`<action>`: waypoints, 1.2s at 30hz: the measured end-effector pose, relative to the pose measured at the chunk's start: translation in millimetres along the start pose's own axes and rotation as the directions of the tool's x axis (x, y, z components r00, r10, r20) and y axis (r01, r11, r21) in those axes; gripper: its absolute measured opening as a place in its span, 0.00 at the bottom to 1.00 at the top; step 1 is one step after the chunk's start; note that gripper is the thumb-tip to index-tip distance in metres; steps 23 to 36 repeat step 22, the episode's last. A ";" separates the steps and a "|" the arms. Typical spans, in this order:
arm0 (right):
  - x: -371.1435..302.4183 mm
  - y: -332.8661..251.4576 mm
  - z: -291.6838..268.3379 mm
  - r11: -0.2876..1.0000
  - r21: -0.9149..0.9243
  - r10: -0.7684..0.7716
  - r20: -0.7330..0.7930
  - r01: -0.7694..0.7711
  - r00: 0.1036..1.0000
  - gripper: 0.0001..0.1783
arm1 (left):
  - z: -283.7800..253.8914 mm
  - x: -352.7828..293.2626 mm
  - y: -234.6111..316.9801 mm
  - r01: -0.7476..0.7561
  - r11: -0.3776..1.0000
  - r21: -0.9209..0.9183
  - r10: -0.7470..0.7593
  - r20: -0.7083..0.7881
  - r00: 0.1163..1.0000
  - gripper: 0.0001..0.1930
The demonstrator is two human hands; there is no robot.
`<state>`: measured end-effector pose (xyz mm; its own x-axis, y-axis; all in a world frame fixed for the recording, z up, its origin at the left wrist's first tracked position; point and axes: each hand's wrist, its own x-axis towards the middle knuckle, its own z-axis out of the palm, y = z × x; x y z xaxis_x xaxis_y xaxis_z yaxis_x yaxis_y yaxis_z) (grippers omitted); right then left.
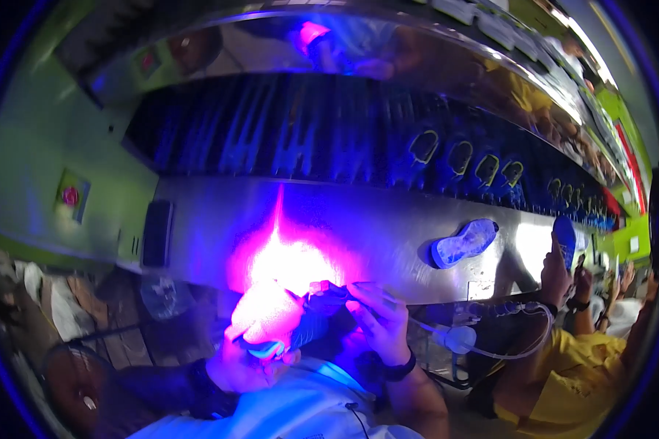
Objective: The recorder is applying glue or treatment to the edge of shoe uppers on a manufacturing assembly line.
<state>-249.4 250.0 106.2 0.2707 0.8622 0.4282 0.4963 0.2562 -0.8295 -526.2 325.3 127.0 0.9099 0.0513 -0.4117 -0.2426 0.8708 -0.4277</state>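
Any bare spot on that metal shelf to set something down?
Free: the metal shelf between the dark box at its left end and the glow; also between the glow and the shoe sole. Crowded: where both hands, left hand and right hand, work, and right, by the co-worker's hand.

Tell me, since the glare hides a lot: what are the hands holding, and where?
Left hand grips a glowing shoe sole by its lower end; right hand pinches a small tool.
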 end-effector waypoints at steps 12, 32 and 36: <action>18.5 57.4 -26.3 0.798 0.302 0.590 -0.209 -0.522 0.780 0.19 | 176.8 121.9 132.8 -0.285 -0.095 0.954 0.418 0.298 0.858 0.42; 8.5 62.6 -31.0 0.794 0.134 0.605 -0.274 -0.593 0.747 0.25 | 203.9 358.4 203.6 0.184 -0.981 0.061 0.172 0.713 0.680 0.31; 8.5 62.6 -31.0 0.794 0.134 0.605 -0.274 -0.593 0.747 0.25 | 203.9 358.4 203.6 0.184 -0.981 0.061 0.172 0.713 0.680 0.31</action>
